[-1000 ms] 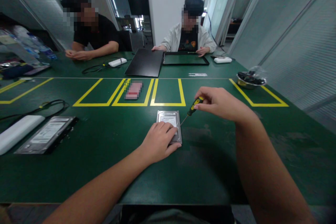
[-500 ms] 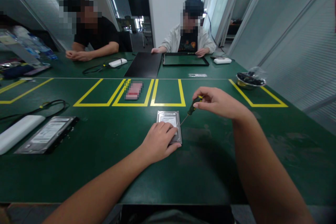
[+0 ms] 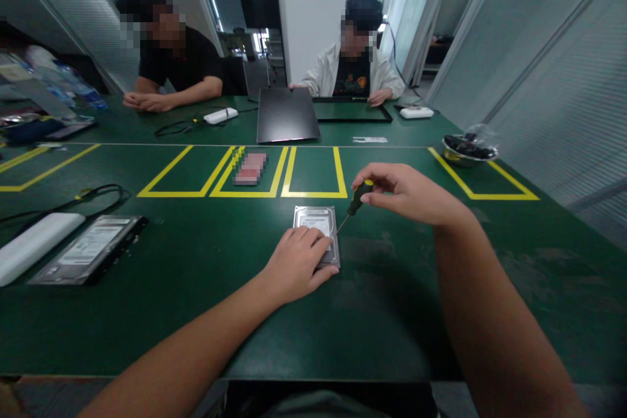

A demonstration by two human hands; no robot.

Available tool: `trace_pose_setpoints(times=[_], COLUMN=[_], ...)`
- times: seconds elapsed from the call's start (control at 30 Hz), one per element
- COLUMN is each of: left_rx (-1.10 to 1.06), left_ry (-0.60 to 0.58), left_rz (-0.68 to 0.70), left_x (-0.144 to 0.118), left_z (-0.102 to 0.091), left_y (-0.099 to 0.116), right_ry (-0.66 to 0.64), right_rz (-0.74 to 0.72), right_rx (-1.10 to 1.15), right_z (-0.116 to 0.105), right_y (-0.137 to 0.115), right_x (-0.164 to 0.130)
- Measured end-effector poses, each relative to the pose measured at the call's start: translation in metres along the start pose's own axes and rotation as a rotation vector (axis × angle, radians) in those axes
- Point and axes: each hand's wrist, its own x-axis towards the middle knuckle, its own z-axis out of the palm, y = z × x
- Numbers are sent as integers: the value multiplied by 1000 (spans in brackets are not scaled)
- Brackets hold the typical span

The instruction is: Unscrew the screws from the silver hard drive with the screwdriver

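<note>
A silver hard drive (image 3: 315, 221) lies flat on the green table (image 3: 196, 287) in front of me. My left hand (image 3: 295, 262) presses down on its near half, fingers spread over the label. My right hand (image 3: 406, 193) pinches the black and yellow handle of a small screwdriver (image 3: 356, 199). The screwdriver slants down to the left, and its thin tip meets the drive's right edge.
A second drive in a black frame (image 3: 88, 249), a white bar (image 3: 34, 245) and a black cable (image 3: 93, 196) lie at the left. Yellow taped boxes (image 3: 313, 194) cross the table's middle. A metal bowl (image 3: 467, 149) sits far right. Two people sit opposite; one tilts a dark panel (image 3: 287, 116).
My right hand has shifted slightly left and turned the screwdriver handle between its fingers. The person opposite has raised the dark panel more upright. My left hand has stayed on the drive.
</note>
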Motion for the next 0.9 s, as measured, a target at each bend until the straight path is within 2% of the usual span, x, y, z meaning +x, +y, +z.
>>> trace_pose_setpoints(times=[0.53, 0.9], left_rx=[5, 16], left_ry=[8, 0], left_rz=[2, 1], left_x=[0, -1], left_z=[1, 0], left_y=[0, -1], right_ry=[39, 45], right_rz=[-138, -126], right_rx=[-46, -137], right_z=[18, 21], right_y=[-22, -30], right_x=[4, 4])
